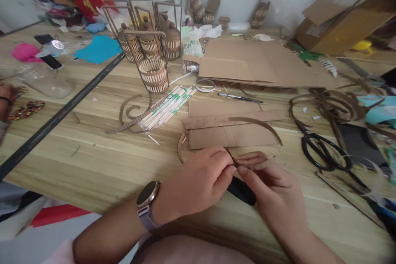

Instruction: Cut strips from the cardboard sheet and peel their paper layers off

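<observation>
My left hand [201, 177], with a watch [147, 194] on its wrist, is closed, thumb against fingers. Its fingertips meet those of my right hand [275, 185], which pinches too. A thin brown cardboard strip [262, 123] curves down to the fingers of my right hand, its end hidden by them. What my left fingers grip is too small to make out. Under the hands lies a black object [243, 190], partly covered. Just beyond them are flat cardboard pieces [224, 134], and a notched strip [180, 147] curls beside my left hand.
Small slatted baskets with tall handles [154, 76] stand at the back left. Wrapped sticks [168, 107], a pen [240, 97] and a cardboard sheet [241, 60] lie ahead. Black scissors [324, 152] lie right. Another person's hand [4, 99] is at the left edge.
</observation>
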`<action>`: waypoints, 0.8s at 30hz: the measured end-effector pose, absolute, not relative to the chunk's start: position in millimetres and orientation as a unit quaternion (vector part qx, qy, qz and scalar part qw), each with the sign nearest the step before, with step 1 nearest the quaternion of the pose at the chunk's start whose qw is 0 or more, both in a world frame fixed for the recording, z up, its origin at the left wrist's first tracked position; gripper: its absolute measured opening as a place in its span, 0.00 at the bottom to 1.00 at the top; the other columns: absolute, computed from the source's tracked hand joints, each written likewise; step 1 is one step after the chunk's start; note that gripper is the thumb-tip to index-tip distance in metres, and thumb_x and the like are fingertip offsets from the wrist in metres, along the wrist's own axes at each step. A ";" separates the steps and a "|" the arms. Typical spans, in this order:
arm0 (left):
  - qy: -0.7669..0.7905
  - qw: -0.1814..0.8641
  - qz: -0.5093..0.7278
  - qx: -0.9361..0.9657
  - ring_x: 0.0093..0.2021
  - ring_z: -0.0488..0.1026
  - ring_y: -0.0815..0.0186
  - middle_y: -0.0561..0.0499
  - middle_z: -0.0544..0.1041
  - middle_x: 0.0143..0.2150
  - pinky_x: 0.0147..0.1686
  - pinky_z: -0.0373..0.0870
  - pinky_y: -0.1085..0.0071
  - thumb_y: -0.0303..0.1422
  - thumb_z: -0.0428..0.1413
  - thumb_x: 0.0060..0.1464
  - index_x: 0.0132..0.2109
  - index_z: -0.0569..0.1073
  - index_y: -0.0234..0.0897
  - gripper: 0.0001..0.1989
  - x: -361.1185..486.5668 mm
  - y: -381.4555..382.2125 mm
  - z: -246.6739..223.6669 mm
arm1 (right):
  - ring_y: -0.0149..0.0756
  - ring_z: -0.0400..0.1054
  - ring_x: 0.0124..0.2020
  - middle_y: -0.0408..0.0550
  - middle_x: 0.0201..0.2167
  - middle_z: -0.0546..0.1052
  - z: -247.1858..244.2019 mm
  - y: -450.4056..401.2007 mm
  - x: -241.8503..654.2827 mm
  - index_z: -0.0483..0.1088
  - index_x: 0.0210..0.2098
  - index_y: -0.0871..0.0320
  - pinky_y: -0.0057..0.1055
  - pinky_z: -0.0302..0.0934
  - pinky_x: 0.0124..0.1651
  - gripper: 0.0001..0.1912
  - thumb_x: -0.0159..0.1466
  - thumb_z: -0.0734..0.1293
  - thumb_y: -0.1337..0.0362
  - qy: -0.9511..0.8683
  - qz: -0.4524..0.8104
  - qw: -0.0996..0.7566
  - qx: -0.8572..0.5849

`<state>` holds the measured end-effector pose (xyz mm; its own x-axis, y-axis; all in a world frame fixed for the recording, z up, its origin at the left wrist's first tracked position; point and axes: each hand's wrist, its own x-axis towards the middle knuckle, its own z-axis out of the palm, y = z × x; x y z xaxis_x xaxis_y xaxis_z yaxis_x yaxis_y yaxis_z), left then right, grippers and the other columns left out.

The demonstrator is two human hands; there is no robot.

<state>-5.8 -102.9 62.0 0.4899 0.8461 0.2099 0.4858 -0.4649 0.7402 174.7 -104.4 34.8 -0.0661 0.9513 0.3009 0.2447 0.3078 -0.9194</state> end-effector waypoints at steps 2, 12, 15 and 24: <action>0.407 0.312 0.295 0.807 0.38 0.69 0.67 0.51 0.71 0.37 0.40 0.65 0.72 0.26 0.50 0.67 0.36 0.69 0.34 0.08 -6.6 -102.4 61.5 | 0.35 0.77 0.35 0.42 0.31 0.82 33.3 -103.7 175.5 0.79 0.31 0.48 0.33 0.73 0.40 0.04 0.61 0.71 0.64 -0.620 0.393 0.501 -0.458; 0.383 0.334 0.303 0.806 0.36 0.68 0.68 0.52 0.70 0.35 0.39 0.64 0.72 0.25 0.49 0.64 0.34 0.67 0.36 0.08 -8.7 -99.7 63.0 | 0.33 0.75 0.34 0.42 0.31 0.80 29.9 -105.1 177.5 0.78 0.32 0.49 0.31 0.73 0.39 0.05 0.65 0.70 0.59 -0.564 0.481 0.511 -0.436; 0.399 0.335 0.292 0.802 0.36 0.69 0.68 0.52 0.71 0.35 0.38 0.65 0.72 0.31 0.50 0.67 0.35 0.67 0.36 0.10 -10.3 -99.7 64.2 | 0.33 0.76 0.34 0.42 0.31 0.81 37.3 -107.5 175.0 0.77 0.33 0.49 0.31 0.73 0.38 0.04 0.65 0.69 0.62 -0.620 0.401 0.503 -0.450; 0.436 0.264 0.244 0.825 0.36 0.72 0.64 0.50 0.74 0.35 0.36 0.65 0.69 0.36 0.44 0.72 0.38 0.68 0.37 0.14 -7.4 -101.0 66.2 | 0.38 0.78 0.40 0.44 0.40 0.83 35.6 -112.5 177.6 0.74 0.40 0.49 0.40 0.71 0.43 0.08 0.66 0.67 0.70 -0.737 0.183 0.491 -0.427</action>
